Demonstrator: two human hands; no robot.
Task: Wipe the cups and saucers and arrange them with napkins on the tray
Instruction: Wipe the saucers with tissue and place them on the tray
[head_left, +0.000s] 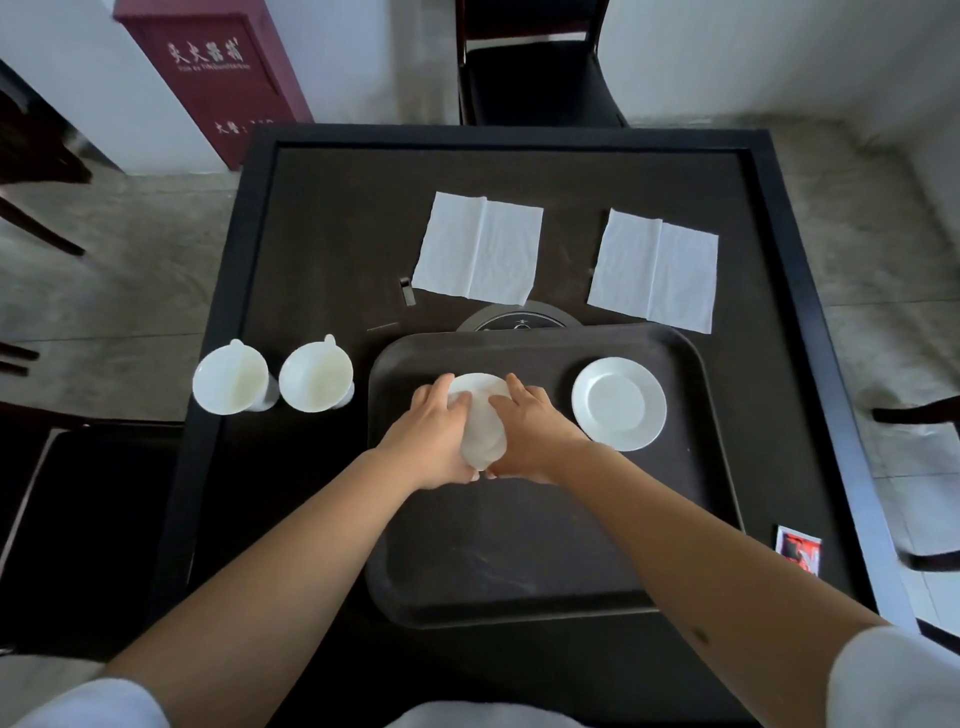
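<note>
Over the tray's (696, 467) left half, the left hand (431, 431) and right hand (524, 431) are gripping a saucer (475, 387) and white wipe (483, 441) between them, probably steadying it for cleaning, while the cups (228, 379) are waiting left of the tray.

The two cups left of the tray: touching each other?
Cannot tell. In the head view the left cup and right cup stand side by side, rims nearly meeting, with no clear gap or contact visible.

Bare tray (519, 545) beneath hands
</note>
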